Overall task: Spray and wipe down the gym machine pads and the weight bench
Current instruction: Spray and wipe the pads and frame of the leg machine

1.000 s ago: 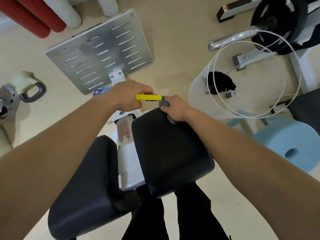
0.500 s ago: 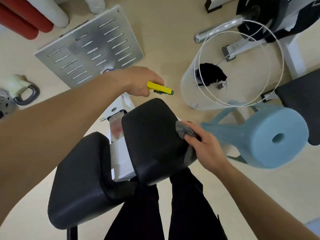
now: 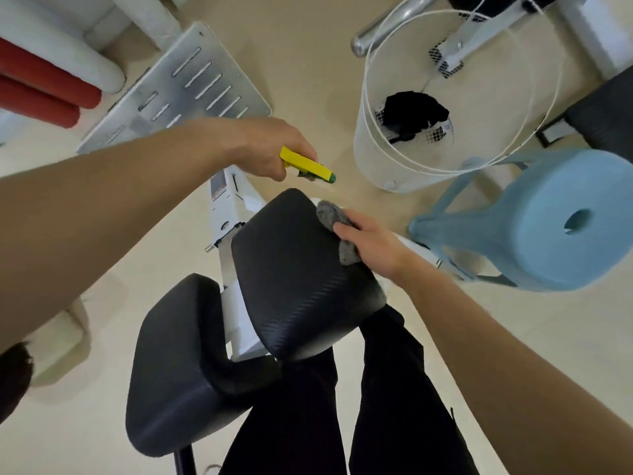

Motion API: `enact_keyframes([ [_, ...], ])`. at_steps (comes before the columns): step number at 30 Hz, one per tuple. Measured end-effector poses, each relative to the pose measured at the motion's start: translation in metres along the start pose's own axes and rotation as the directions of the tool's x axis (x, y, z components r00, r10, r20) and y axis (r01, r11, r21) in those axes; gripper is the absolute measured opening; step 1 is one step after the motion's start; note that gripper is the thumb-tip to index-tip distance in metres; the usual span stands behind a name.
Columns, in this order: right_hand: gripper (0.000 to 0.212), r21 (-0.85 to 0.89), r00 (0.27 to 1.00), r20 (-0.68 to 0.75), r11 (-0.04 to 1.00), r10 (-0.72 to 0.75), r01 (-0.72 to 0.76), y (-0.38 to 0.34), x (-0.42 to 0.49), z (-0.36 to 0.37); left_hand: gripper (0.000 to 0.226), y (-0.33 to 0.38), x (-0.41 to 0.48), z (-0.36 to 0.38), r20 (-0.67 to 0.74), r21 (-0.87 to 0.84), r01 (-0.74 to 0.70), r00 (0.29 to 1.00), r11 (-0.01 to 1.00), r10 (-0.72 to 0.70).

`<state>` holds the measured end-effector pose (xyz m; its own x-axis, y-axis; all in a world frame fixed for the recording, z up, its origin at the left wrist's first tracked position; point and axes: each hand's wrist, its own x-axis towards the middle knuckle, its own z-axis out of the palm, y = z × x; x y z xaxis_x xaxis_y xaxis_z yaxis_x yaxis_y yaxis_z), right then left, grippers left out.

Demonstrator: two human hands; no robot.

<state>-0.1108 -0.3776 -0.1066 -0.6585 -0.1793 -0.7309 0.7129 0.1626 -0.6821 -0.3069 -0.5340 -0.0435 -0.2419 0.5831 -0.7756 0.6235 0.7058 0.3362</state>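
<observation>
Two black machine pads sit below me: the right pad (image 3: 294, 279) and the left pad (image 3: 174, 365), joined by a white frame (image 3: 236, 310). My right hand (image 3: 373, 245) presses a grey cloth (image 3: 334, 217) against the right pad's far right edge. My left hand (image 3: 270, 145) hovers just beyond that pad, closed around a spray bottle whose yellow head with a green nozzle (image 3: 306, 165) points right. The bottle's body is hidden by the hand.
A white mesh bin (image 3: 394, 166) with a black item inside stands on the floor ahead. A light blue plastic stool (image 3: 534, 221) is at right. A slotted metal footplate (image 3: 191, 90) and red and white rollers (image 3: 44, 94) lie at the far left. My dark trouser legs (image 3: 394, 389) are below.
My right hand slid the cloth from the pad's far end down its right side, then back up toward the far corner. The left hand with the sprayer drifted slightly away from the pad.
</observation>
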Motion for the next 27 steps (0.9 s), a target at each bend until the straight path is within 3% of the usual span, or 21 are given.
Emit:
enact_keyframes([
  [5, 0.028, 0.197, 0.996, -0.082, 0.979, -0.032, 0.048, 0.024, -0.086, -0.031, 0.054, 0.025, 0.009, -0.015, 0.134, 0.132, -0.020, 0.991, 0.991, 0.002],
  [10, 0.031, 0.539, 0.954, -0.289, 0.838, 0.084, 0.089, 0.050, -0.103, -0.033, 0.050, 0.044, 0.039, -0.036, 0.324, 0.250, -0.052, 0.945, 0.967, -0.033],
  [13, 0.030, 0.571, 0.940, -0.322, 0.814, 0.111, 0.100, 0.056, -0.102, -0.025, 0.056, 0.041, 0.060, -0.051, 0.368, 0.320, -0.051, 0.927, 0.946, -0.074],
  [20, 0.031, 0.617, 0.943, -0.324, 0.773, 0.077, 0.149, 0.058, -0.086, -0.028, 0.044, 0.031, 0.091, -0.050, 0.368, 0.418, -0.016, 0.917, 0.908, -0.154],
  [24, 0.050, 0.621, 0.947, -0.316, 0.767, 0.057, 0.161, 0.055, -0.081, -0.034, 0.032, 0.021, 0.097, -0.046, 0.343, 0.399, 0.019, 0.924, 0.917, -0.168],
  [27, 0.047, 0.605, 0.948, -0.316, 0.778, 0.040, 0.169, 0.054, -0.076, -0.032, 0.034, 0.019, 0.095, -0.045, 0.341, 0.349, 0.022, 0.928, 0.937, -0.148],
])
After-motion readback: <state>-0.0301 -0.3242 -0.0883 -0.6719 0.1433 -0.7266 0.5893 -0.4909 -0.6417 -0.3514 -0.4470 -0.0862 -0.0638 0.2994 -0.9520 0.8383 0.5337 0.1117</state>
